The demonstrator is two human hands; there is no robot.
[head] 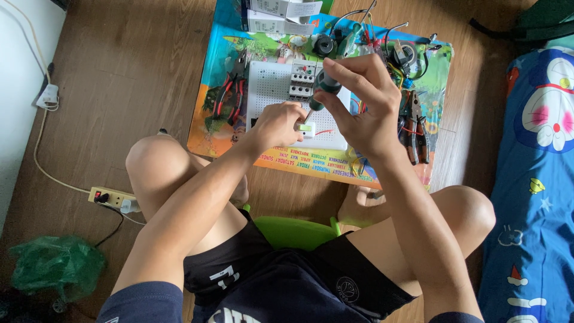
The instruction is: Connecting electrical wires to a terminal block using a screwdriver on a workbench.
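Right hand (365,113) gripping screwdriver (320,90), left hand (278,124) pinching small device (307,128) — white pegboard (272,90), wooden floor (119,78)

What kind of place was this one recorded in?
Probably a room at home, used as a makeshift electrical workbench: a wooden floor, a cartoon bedsheet on the right, and a power strip lying on the floor beside a low colourful table.

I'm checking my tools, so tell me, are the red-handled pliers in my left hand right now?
No. The red-handled pliers lie on the colourful mat left of the white board, while the left hand rests on the board.
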